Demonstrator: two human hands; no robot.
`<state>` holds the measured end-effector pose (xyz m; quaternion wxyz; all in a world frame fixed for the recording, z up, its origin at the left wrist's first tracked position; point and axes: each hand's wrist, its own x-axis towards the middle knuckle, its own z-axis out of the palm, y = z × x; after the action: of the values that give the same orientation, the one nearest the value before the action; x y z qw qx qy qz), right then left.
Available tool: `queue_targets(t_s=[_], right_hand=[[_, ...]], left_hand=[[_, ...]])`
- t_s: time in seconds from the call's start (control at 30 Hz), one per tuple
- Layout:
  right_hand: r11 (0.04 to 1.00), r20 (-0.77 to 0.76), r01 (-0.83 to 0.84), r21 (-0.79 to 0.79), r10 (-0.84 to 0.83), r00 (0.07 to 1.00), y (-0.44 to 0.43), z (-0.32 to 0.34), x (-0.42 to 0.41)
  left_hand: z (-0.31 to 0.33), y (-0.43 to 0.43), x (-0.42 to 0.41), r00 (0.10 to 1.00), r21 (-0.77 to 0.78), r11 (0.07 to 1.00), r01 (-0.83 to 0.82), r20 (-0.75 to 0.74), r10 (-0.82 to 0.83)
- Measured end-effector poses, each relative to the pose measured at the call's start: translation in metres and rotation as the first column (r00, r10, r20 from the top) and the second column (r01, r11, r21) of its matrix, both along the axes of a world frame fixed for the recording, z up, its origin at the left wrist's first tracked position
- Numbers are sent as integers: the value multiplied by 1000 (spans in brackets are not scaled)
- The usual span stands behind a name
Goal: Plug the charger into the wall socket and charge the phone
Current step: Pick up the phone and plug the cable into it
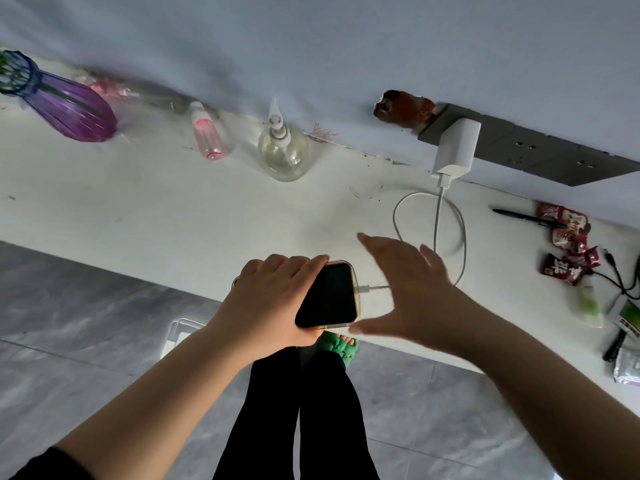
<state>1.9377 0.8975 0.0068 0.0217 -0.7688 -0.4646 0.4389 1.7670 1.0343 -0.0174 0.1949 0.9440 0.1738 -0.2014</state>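
Head view: at centre frame the left hand (273, 299) grips the black phone in a clear case (329, 295) over the front edge of the white bench (173, 202), steadying it for the white cable (437, 220), whose plug sits in its right end. The right hand (412, 289), released and spread, holds nothing. At upper right the white charger block (457, 147) sits in the grey wall socket strip (540, 150), so charging looks set.

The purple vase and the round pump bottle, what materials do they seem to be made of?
Purple vase: probably glass or clear plastic; it is tinted, see-through and ribbed, with glossy highlights. Round pump bottle: clear glass or plastic body, with a white pump that looks like plastic.
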Motion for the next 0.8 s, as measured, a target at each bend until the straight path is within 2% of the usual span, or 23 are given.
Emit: queue_targets(t_s=[0.07, 0.13, 0.23, 0.4, 0.47, 0.57, 0.6, 0.7, 0.8], right_hand=[[983, 162, -182, 40, 173, 972, 5, -9, -15], [965, 264, -254, 59, 230, 937, 10, -18, -25], [967, 302, -249, 58, 221, 927, 20, -28, -26], [938, 343, -308, 156, 241, 908, 33, -43, -20], [929, 361, -338, 150, 266, 893, 37, -49, -15], [937, 365, -330, 116, 269, 891, 40, -60, -7], [937, 361, -330, 110, 272, 892, 40, -66, -5], [939, 351, -330, 94, 279, 894, 44, -86, -8], [959, 373, -270, 82, 222, 901, 50, -107, -12]], left_hand=[[-6, 0, 5, 1000, 22, 1000, 20, 10, -20], [-10, -1, 9, 999, 51, 998, 32, 27, -33], [-16, 1, 11, 997, 95, 994, 46, 65, -53], [-27, 19, 7, 984, 110, 993, 29, 169, -47], [-33, 34, -1, 990, 147, 986, 77, 103, -93], [-47, 60, -16, 986, 150, 981, 126, -127, -108], [-54, 65, -19, 980, 137, 981, 139, -163, -116], [-74, 70, -23, 979, 53, 992, 115, -175, -104], [-89, 82, -21, 991, 0, 1000, 13, -134, -13]])
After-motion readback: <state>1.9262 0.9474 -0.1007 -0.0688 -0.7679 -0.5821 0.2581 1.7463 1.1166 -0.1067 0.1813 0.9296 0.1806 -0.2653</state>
